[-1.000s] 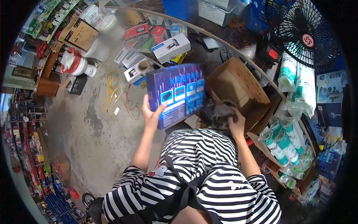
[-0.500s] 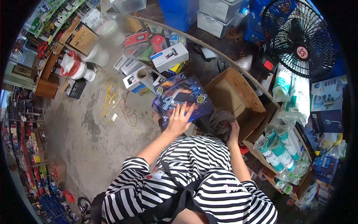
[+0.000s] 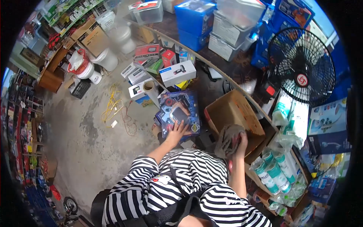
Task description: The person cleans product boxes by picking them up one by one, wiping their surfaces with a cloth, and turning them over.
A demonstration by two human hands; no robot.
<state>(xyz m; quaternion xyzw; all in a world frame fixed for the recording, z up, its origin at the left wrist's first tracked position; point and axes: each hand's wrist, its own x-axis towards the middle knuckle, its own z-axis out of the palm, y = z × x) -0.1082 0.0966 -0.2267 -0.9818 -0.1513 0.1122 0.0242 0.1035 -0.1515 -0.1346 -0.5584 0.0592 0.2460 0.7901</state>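
My left hand [image 3: 176, 134] lies with its fingers spread on the lower part of a blue printed box [image 3: 183, 109], whose colourful face is turned up towards me. A bunched dark grey cloth [image 3: 228, 139] is gripped in my right hand [image 3: 239, 145], with the fingers partly hidden by it. The cloth is at the near edge of an open cardboard carton [image 3: 236, 113], which tilts to the right of the blue box. What supports the blue box from below is mostly hidden.
A white product box [image 3: 177, 73] and several smaller boxes stand beyond the blue box. Yellow cord [image 3: 112, 103] lies on the concrete floor at left. At right are a black fan [image 3: 301, 75] and wrapped cup stacks [image 3: 278, 178]. Blue bins [image 3: 194, 26] stand at the back.
The blue box has turned more upright in view, with my left hand still on its lower part. My right hand has raised the cloth towards the carton's opening. The whole view has shifted downward.
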